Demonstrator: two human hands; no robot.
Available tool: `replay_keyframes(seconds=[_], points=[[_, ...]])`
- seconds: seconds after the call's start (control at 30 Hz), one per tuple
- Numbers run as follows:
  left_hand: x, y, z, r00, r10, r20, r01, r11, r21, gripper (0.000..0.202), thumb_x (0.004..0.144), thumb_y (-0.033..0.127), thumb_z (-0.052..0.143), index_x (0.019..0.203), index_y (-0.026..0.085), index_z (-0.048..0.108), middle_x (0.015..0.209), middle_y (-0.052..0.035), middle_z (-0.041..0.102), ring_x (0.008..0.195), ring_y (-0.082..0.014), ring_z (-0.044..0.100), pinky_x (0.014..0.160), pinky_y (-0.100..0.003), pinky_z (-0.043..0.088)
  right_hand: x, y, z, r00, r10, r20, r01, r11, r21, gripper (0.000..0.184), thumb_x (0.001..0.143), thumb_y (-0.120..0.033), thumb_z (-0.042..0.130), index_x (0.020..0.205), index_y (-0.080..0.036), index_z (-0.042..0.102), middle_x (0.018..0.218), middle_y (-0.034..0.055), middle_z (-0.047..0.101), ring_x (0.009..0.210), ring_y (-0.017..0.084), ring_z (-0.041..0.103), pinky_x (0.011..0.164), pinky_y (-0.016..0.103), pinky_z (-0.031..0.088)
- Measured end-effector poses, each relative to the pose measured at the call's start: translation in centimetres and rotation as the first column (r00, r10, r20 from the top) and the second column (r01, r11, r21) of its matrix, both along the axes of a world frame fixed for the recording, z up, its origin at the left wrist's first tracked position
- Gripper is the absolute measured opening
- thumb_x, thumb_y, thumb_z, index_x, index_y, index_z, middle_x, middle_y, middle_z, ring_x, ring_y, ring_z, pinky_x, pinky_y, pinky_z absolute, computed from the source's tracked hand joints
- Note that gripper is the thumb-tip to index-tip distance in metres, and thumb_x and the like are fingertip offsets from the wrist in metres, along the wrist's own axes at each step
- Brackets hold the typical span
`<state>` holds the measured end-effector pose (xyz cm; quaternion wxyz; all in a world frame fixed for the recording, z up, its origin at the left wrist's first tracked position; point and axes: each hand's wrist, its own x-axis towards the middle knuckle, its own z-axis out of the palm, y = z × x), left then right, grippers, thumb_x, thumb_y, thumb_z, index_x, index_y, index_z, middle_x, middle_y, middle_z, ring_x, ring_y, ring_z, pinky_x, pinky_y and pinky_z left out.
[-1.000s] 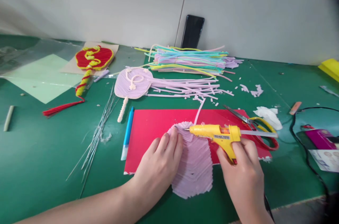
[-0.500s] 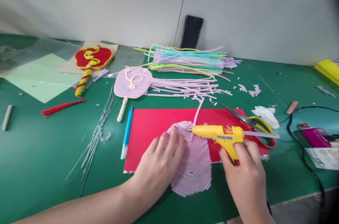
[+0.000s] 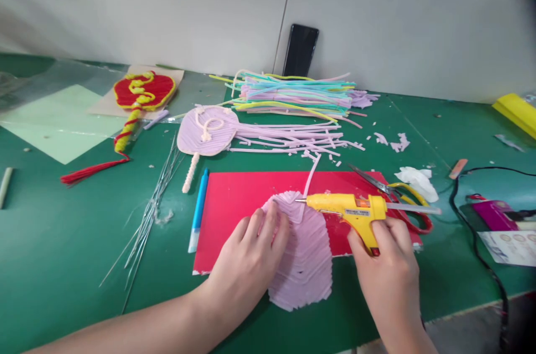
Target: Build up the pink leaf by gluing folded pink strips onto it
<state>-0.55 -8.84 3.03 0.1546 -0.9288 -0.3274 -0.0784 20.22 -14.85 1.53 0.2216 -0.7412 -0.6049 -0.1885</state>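
My right hand (image 3: pixel 387 270) is wrapped round the grip of a yellow hot glue gun (image 3: pixel 347 210), with a clear glue stick poking out of its back. The gun's metal nozzle is over the upper end of a lilac panel (image 3: pixel 299 264) made of pipe cleaner strips laid in V-shaped rows. My left hand (image 3: pixel 255 248) rests on the panel's left side, fingers stretched out over its edge. A loose lilac strip (image 3: pixel 310 175) slants up from the panel near the nozzle. Under the panel's upper part is a red board (image 3: pixel 238 203).
Scissors (image 3: pixel 402 197) lie right of the gun, partly on the board. Behind are a lilac fan (image 3: pixel 207 133), a pipe cleaner bundle (image 3: pixel 293 94) and a red fan (image 3: pixel 144 91). Wires (image 3: pixel 151 214) and a blue pen (image 3: pixel 199 211) lie left; a black cable (image 3: pixel 477 248) runs right.
The glue gun's nozzle has lifted slightly and shifted a little to the right across the panel. My left hand keeps its place on the panel; the whole view has shifted slightly.
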Motion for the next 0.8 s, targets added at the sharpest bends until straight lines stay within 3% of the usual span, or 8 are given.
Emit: replay_keyframes(seconds=[0.8], points=[[-0.02, 0.05, -0.18, 1.0, -0.012, 0.008, 0.012, 1.0, -0.002, 0.04, 0.086, 0.004, 0.036, 0.118, 0.009, 0.059, 0.12, -0.0164, 0.062, 0.097, -0.0265, 0.064, 0.076, -0.035, 0.054, 0.82, 0.4, -0.1, 0.998, -0.056, 0.037, 0.057, 0.998, -0.005, 0.013, 0.084, -0.025, 0.051, 0.092, -0.018, 0.058, 0.092, 0.0083, 0.057, 0.074, 0.018, 0.06, 0.058, 0.026, 0.047]])
